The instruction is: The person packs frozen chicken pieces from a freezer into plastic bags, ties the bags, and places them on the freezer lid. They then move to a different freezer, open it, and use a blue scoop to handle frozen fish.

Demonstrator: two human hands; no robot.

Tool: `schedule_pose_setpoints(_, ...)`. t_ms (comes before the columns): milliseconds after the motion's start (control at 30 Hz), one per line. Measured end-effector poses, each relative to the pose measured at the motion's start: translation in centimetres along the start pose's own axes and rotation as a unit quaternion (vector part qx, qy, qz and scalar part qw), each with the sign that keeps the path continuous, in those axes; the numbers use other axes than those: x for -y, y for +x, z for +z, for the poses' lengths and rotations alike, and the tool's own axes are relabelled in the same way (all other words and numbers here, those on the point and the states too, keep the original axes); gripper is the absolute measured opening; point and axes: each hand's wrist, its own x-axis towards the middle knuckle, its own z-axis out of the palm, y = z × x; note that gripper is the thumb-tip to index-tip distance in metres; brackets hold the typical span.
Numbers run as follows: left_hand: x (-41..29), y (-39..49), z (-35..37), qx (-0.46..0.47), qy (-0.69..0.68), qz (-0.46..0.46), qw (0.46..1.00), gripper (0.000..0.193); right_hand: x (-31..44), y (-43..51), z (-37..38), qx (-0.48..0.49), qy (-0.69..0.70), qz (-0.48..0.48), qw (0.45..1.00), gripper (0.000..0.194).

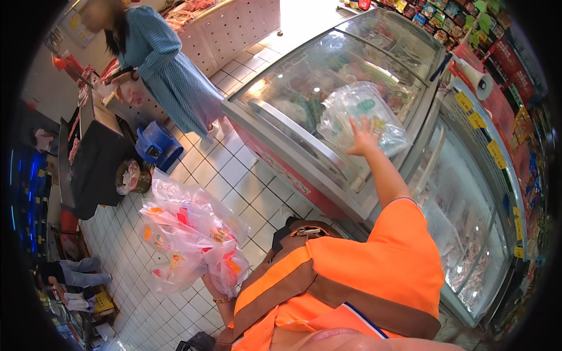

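My right hand (365, 137) reaches over a chest freezer's glass lid, fingers spread, over the near edge of a stack of clear plastic bags (364, 112) with green print. Whether it touches them is hard to tell. Frozen goods show dimly under the glass lid (290, 105). A large bunch of thin, translucent plastic bags (193, 232) with red, orange and yellow print hangs around my left hand. The bags hide that hand; only the forearm with a bracelet shows below them.
A person in a blue dress (162, 66) stands beside a meat counter. Near them are a blue plastic stool (159, 145) and a lined waste bin (134, 177). A second freezer (461, 210) adjoins on the right, with a megaphone (476, 79) above. Another person (79, 272) is at lower left.
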Motion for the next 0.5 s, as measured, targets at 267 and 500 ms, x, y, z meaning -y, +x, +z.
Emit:
schedule_pose_setpoints(267,-1.4,11.9,9.0,0.075,0.079,-0.018,0.994,0.029,-3.1,5.6,7.6,-0.091,0.088,0.034,0.991,0.097)
schedule_pose_setpoints(500,-1.2,18.5,12.9,0.152,0.132,-0.091,0.975,0.034,-4.0,9.0,2.8,-0.282,0.588,0.078,0.754,0.051)
